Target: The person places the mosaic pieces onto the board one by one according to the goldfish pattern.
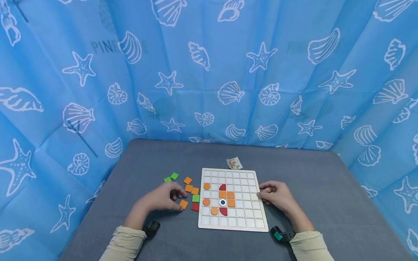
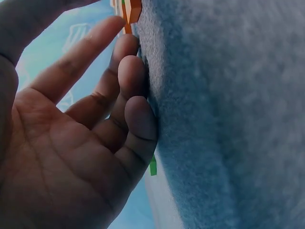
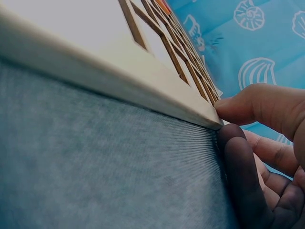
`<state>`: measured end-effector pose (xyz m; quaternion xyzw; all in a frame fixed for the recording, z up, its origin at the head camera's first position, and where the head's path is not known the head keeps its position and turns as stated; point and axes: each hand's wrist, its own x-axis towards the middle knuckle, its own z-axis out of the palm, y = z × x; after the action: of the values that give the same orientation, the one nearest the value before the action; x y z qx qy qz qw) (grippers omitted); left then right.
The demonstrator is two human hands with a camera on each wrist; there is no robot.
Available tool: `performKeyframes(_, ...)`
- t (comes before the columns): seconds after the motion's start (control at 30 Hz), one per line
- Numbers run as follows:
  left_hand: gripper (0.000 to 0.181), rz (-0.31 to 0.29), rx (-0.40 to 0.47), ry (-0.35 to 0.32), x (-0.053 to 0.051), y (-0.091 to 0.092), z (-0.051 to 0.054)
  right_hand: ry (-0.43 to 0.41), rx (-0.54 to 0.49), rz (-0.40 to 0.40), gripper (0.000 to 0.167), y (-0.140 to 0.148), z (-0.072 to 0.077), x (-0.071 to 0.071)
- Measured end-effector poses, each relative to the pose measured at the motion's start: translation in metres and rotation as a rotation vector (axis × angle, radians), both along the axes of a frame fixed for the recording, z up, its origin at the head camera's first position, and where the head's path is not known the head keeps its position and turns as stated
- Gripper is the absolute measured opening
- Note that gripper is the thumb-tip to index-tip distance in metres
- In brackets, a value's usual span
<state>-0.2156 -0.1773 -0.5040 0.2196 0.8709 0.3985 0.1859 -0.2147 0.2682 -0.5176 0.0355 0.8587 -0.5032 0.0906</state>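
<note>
A pale wooden grid board (image 1: 245,221) lies on the grey table. On it are several orange discs (image 1: 207,186), orange squares (image 1: 230,203), red quarter-round pieces (image 1: 223,211) and a white eye piece (image 1: 222,202). My right hand (image 1: 275,195) grips the board's right edge, its thumb (image 3: 238,106) on top and a fingertip against the side. Left of the board, my left hand (image 1: 166,197) hovers low with fingers apart and loosely bent. Its thumb tip is beside a loose orange square tile (image 1: 184,204); contact cannot be made out.
Loose orange tiles (image 1: 187,180), green tiles (image 1: 174,176) and a red tile (image 1: 195,206) lie between the left hand and the board. A small patterned card (image 1: 234,163) lies behind the board. A blue seashell curtain (image 1: 209,90) hangs beyond the table's back edge.
</note>
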Motion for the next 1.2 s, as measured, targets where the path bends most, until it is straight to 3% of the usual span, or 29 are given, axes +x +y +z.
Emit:
performKeyframes(0.23, 0.033, 0.010, -0.028, -0.038, -0.0014, 0.0001, -0.0014, 0.004, 0.006, -0.002, 0.039, 0.0004, -0.0010, 0.0001)
performKeyframes(0.53, 0.026, 0.029, -0.038, -0.022, 0.0003, 0.0036, 0.0006, 0.015, 0.005, 0.007, 0.040, 0.0029, -0.0030, -0.0011)
performKeyframes(0.83, 0.022, 0.013, -0.034, -0.038, 0.0004, 0.0032, 0.0008, 0.011, 0.010, 0.005, 0.039, 0.0018, -0.0036, 0.0000)
performKeyframes(1.2, 0.019, -0.015, -0.039, -0.007, 0.0007, 0.0037, 0.0024, 0.017, 0.009, 0.017, 0.040, 0.0025, -0.0021, -0.0008)
